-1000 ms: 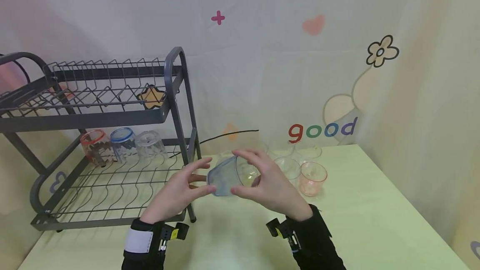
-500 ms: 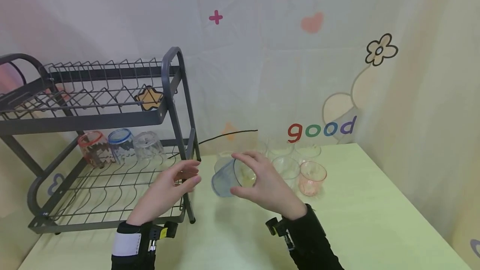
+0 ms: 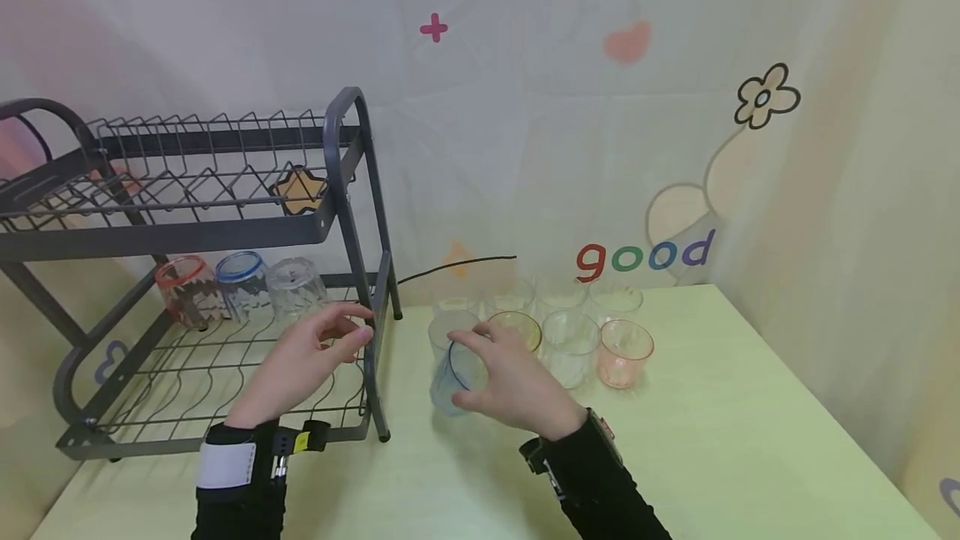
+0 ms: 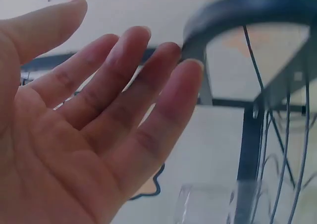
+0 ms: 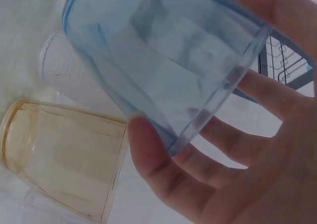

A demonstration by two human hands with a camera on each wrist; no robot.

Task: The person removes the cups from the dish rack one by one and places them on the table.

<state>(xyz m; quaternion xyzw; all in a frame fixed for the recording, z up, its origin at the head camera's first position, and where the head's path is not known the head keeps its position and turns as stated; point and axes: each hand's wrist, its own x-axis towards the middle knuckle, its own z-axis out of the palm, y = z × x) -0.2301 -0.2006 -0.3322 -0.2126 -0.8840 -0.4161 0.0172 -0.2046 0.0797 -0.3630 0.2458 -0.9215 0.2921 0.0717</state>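
My right hand (image 3: 517, 379) grips a pale blue glass (image 3: 447, 386) near its rim, fingers and thumb spread around it. The blue glass is tilted, its mouth toward the palm, as the right wrist view also shows. Whether its base touches the table is unclear. Beside it stands an amber glass (image 5: 64, 157), partly behind the hand in the head view. My left hand (image 3: 303, 365) holds nothing; its fingers are loosely bent in front of the rack's right side. In the left wrist view, its palm and separated fingers (image 4: 148, 135) show.
A dark two-tier wire rack (image 3: 225, 232) stands on the left. Its lower tier bears an upside-down red glass (image 3: 191, 294), a blue-rimmed glass (image 3: 246, 288) and a clear glass (image 3: 295, 290). Several clear glasses (image 3: 570, 348) and a pink glass (image 3: 624, 357) stand in rows toward the wall.
My left hand has let go of the blue glass and moved left toward the rack. My right hand has lowered the glass toward the table, left of the amber one.
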